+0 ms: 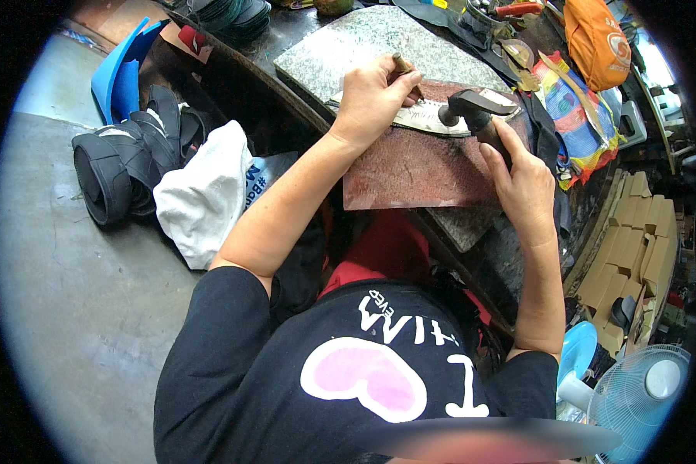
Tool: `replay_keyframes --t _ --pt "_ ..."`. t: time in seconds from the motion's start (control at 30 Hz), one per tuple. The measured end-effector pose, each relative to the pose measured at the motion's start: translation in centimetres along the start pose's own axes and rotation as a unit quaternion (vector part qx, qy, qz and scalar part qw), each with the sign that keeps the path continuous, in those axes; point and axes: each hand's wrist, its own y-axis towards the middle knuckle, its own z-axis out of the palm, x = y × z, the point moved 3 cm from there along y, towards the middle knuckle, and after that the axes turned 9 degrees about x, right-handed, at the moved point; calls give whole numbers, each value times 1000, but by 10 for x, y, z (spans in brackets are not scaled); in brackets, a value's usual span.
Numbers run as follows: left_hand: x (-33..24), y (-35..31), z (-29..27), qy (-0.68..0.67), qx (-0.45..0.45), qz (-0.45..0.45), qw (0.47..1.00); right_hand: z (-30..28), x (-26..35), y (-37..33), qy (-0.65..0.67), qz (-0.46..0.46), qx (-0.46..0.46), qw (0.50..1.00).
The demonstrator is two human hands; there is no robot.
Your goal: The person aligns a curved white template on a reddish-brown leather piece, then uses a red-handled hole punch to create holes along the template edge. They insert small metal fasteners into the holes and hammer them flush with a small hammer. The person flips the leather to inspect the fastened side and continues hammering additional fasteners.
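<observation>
The left hand pinches a slim punch-like tool between thumb and fingers, its upper end poking out above the grip and its lower end slanting down to the right. The right hand is wrapped around the handle of a hammer, whose striking face points toward the left hand and sits just beside the tool's lower end, apart from it. Whether the hammer hovers or rests is hard to tell.

Right under both grips lies a pale, curved strip with dark marks; the tool's lower end is at it, though contact is unclear. The strip lies on a reddish board, which reaches toward the body from the hands, on top of a speckled grey slab that spreads beyond the left hand.

The step in hand looks like marking or punching the strip with hammer blows. The next move seems to call for a steadier, more upright tool, fingertips kept clear of its top, and the hammer raised above it.

Farther out, past the right hand, are a colourful woven sack and an orange bag; a white cloth lies outside the left forearm.
</observation>
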Motion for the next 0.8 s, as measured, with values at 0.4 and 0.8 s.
replay_keyframes --t 0.4,0.8 --pt "-10 -1 2 115 41 27 992 -15 3 -1 44 -49 -25 997" --pt "-30 -5 20 357 50 211 909 -25 -2 6 119 -49 -95 987"
